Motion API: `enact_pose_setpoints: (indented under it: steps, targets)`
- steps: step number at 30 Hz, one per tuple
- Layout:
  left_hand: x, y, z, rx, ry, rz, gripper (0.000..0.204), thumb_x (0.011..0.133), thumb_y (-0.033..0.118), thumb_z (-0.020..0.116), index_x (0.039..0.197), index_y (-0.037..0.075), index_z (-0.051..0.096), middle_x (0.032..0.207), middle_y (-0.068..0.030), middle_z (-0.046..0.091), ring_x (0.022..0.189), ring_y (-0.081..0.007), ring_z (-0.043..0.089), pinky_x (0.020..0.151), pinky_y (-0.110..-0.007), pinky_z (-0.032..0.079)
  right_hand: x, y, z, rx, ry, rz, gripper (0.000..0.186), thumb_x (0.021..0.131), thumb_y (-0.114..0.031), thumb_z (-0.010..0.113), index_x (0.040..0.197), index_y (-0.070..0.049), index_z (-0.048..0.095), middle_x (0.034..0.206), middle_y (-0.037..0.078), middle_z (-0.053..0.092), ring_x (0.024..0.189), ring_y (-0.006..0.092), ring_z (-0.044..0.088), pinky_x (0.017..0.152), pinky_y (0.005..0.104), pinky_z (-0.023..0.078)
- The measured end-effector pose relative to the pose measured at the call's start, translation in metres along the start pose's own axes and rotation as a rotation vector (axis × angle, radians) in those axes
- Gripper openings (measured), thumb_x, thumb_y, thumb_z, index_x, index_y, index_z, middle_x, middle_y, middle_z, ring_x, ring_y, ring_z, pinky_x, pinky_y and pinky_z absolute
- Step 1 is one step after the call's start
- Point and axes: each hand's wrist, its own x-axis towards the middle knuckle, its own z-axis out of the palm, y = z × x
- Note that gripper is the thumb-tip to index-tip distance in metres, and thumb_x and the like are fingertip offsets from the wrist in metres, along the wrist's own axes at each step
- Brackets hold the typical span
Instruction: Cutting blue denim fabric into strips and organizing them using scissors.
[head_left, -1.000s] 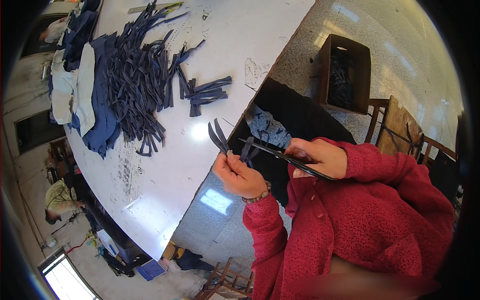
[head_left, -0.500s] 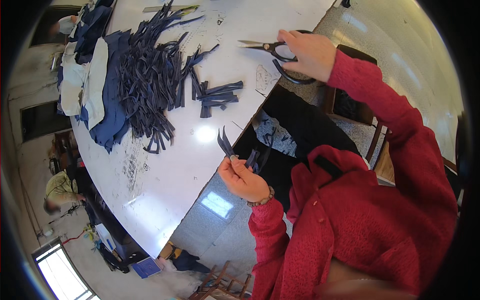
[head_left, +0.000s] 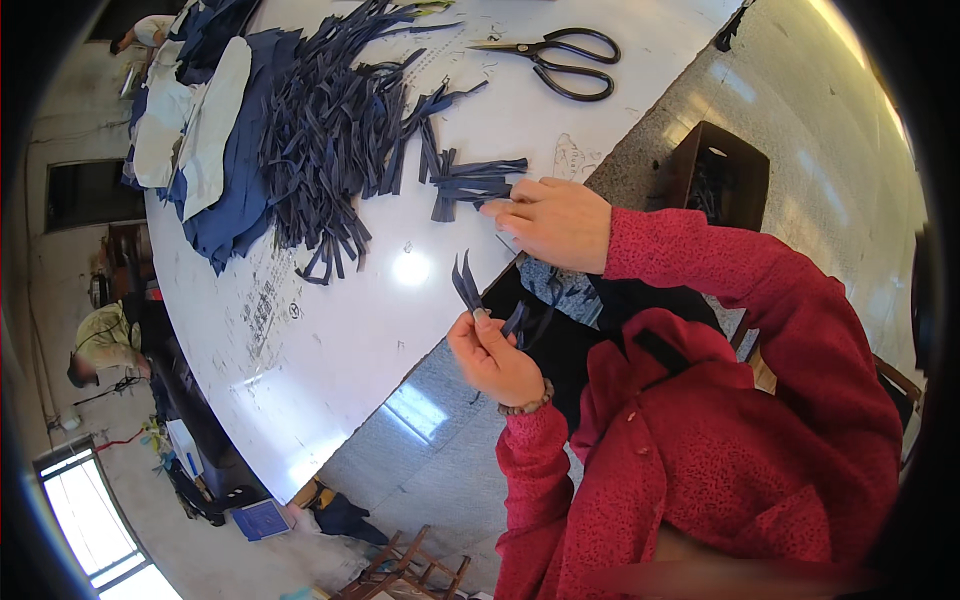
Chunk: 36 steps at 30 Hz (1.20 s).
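My left hand (head_left: 497, 355) grips dark fabric strips (head_left: 467, 285) by the table's edge, their tips pointing up. My right hand (head_left: 550, 225) reaches over to a small bundle of flat dark strips (head_left: 470, 168) on the white table (head_left: 380, 330), its fingers closed on the bundle's near end. Beyond that, black-handled scissors (head_left: 540, 52) lie loose on the tabletop. A large tangled heap of similar strips (head_left: 315, 160) covers the middle of the upper table, beside blue cloth pieces (head_left: 240, 200) and white pieces (head_left: 212, 130).
An open brown box (head_left: 750, 190) stands on the floor at right, past the table edge. A co-worker (head_left: 108, 340) bends over a dark surface at far left; another person (head_left: 148, 32) is at top left. A wooden chair (head_left: 415, 565) stands at bottom.
My right hand has put the scissors down on the table and moved down to the small strip bundle. My left hand still holds its strips in about the same place.
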Motion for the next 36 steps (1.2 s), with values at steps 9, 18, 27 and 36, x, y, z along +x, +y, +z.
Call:
enact_pose_setpoints:
  steps: [9, 18, 27, 36]
  targets:
    - [0.000, -0.011, -0.007, -0.005, -0.029, 0.008, 0.015, 0.099, 0.019, 0.049, 0.101, 0.005, 0.055, 0.077, 0.0017, 0.054, 0.063, -0.0014, 0.045, 0.055, -0.015, 0.038, 0.007, -0.010, -0.009, 0.218, -0.053, 0.047, 0.015, 0.081, -0.010, 0.060, 0.095, -0.006, 0.057, 0.098, 0.005, 0.062, 0.091, 0.0221, 0.057, 0.076, 0.0353, 0.049]
    - [-0.006, -0.004, -0.005, -0.058, -0.056, -0.075, 0.014, 0.099, 0.016, 0.049, 0.100, 0.004, 0.053, 0.076, -0.0001, 0.054, 0.061, -0.0031, 0.045, 0.053, -0.016, 0.037, -0.038, -0.044, -0.027, 1.143, -0.271, 0.497, 0.022, 0.084, -0.006, 0.066, 0.102, -0.002, 0.053, 0.082, 0.002, 0.056, 0.071, 0.0150, 0.057, 0.065, 0.0283, 0.048]
    - [-0.014, 0.001, 0.000, -0.242, -0.232, -0.188, 0.009, 0.098, 0.011, 0.050, 0.100, 0.002, 0.053, 0.078, -0.0029, 0.058, 0.063, -0.0062, 0.051, 0.058, -0.018, 0.043, -0.042, -0.036, -0.024, 0.861, -0.166, 0.091, 0.013, 0.086, -0.014, 0.062, 0.093, -0.005, 0.056, 0.084, 0.008, 0.058, 0.078, 0.0246, 0.060, 0.070, 0.0342, 0.047]
    - [-0.022, -0.015, -0.006, -0.122, -0.406, 0.191, 0.010, 0.096, 0.004, 0.051, 0.102, -0.002, 0.057, 0.094, -0.0076, 0.061, 0.083, -0.0147, 0.063, 0.077, -0.027, 0.049, -0.047, -0.020, -0.049, 1.028, -0.166, 0.417, 0.015, 0.086, -0.013, 0.064, 0.094, -0.001, 0.057, 0.082, 0.007, 0.062, 0.074, 0.0159, 0.061, 0.068, 0.0291, 0.049]
